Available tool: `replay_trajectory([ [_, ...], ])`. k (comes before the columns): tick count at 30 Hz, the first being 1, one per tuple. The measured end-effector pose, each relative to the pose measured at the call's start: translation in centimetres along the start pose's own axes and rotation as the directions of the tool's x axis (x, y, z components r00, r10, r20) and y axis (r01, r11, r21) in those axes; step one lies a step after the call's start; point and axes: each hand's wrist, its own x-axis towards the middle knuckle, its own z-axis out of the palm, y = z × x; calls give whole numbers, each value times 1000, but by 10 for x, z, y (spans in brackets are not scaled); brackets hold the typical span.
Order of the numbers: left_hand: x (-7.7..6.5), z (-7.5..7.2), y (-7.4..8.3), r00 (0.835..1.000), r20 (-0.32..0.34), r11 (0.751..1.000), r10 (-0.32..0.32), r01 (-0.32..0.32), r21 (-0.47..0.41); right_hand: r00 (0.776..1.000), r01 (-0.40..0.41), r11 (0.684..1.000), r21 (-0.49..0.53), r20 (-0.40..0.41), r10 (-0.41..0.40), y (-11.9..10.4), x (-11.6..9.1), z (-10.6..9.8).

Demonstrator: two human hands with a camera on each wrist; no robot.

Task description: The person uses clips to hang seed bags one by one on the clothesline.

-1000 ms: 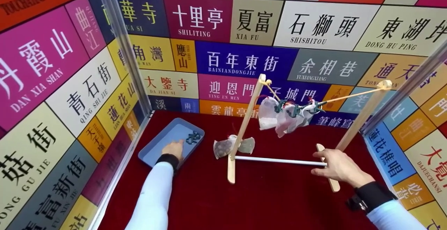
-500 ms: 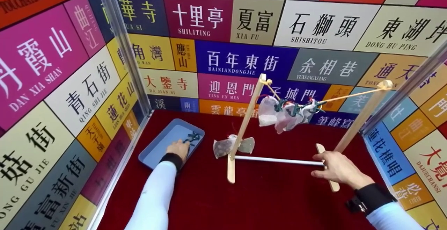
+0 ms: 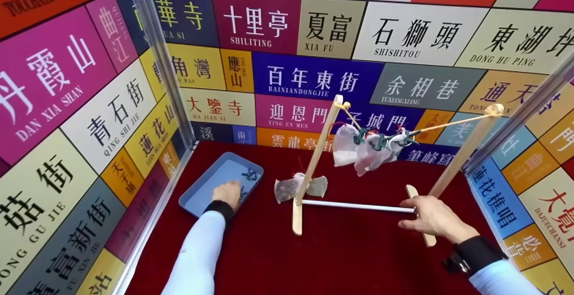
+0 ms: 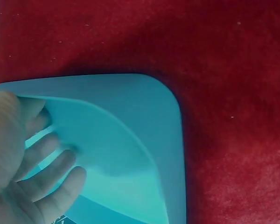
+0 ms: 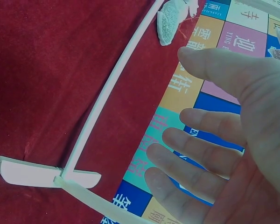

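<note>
In the head view my left hand [image 3: 227, 193] is inside the blue tray [image 3: 197, 187], fingers lowered toward its floor. A dark green clip [image 3: 250, 175] lies at the tray's far right; another dark green piece [image 3: 242, 193] shows beside my fingers. The left wrist view shows the fingers [image 4: 60, 191] loosely bent and spread, with nothing visible between them. My right hand [image 3: 435, 214] hovers by the right foot of a small wooden drying rack [image 3: 462, 151]. In the right wrist view its fingers are spread, apart from the foot [image 5: 28, 172].
Several pale gauze pouches [image 3: 347, 147] hang by green clips from the rack's cord [image 3: 453, 123]. Other pouches [image 3: 287, 190] lie behind the left post [image 3: 319, 151]. A white rod [image 3: 358, 206] joins the feet. Lettered panels surround the red cloth [image 3: 350, 259].
My left hand has stirred the green clips in the tray, first reaching toward them, then drawing back, and they now lie apart. The right hand has barely moved.
</note>
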Motion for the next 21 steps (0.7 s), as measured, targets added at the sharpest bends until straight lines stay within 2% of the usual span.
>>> replay_trajectory([
  [5, 3, 9, -7, 990, 8, 989, 138, -137, -49, 1000, -22, 1000, 10, 16, 22, -1, 1, 1],
  [7, 13, 31, -17, 985, -35, 985, 170, -170, -14, 999, -30, 999, 16, 21, 30, -2, 1, 2],
  [13, 31, 65, -30, 994, -43, 995, 101, -102, -24, 999, -20, 999, 32, 27, 19, -4, 1, 4],
  [14, 29, 57, -27, 996, -16, 995, 85, -86, -42, 1000, -17, 999, 34, 27, 16, -4, 1, 5],
  [15, 29, 57, -27, 997, -15, 996, 80, -81, -36, 1000, -16, 999, 36, 27, 15, -4, 1, 5],
  [16, 30, 66, -33, 995, -35, 996, 90, -90, -21, 1000, -14, 999, 36, 26, 13, -5, 1, 6],
  [18, 25, 56, -30, 996, -40, 996, 82, -83, -29, 1000, -7, 999, 36, 21, 6, -6, 1, 6],
  [20, 13, 29, -21, 998, -29, 995, 61, -63, -75, 1000, 0, 999, 36, 13, 0, -7, 2, 7],
  [21, 10, 23, -18, 998, -39, 994, 53, -56, -95, 1000, 3, 999, 34, 8, -3, -7, 2, 7],
])
